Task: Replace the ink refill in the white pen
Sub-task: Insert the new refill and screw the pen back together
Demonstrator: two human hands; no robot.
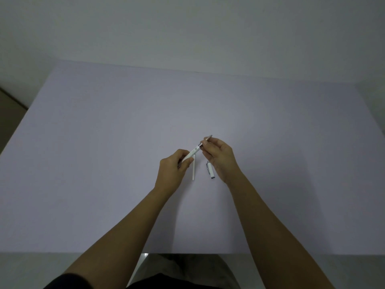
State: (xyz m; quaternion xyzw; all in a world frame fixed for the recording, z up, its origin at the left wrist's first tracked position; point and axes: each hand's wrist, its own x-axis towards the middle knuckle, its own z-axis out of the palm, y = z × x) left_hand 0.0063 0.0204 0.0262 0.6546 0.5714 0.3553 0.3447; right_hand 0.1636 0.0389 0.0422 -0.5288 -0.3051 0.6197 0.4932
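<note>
My left hand (175, 166) grips the lower end of the white pen barrel (192, 153), which slants up to the right above the table. My right hand (220, 155) pinches the pen's silver tip section (206, 139) at the barrel's upper end. On the table below the hands lie a thin white refill (193, 170), roughly upright in the view, and the white pen cap with a metal clip (210, 170) just to its right, partly hidden by my right hand.
The pale lilac table (104, 153) spreads wide on all sides of the hands. Its near edge (83, 253) runs along the bottom, its far edge meets a white wall. Bare floor shows at the far left.
</note>
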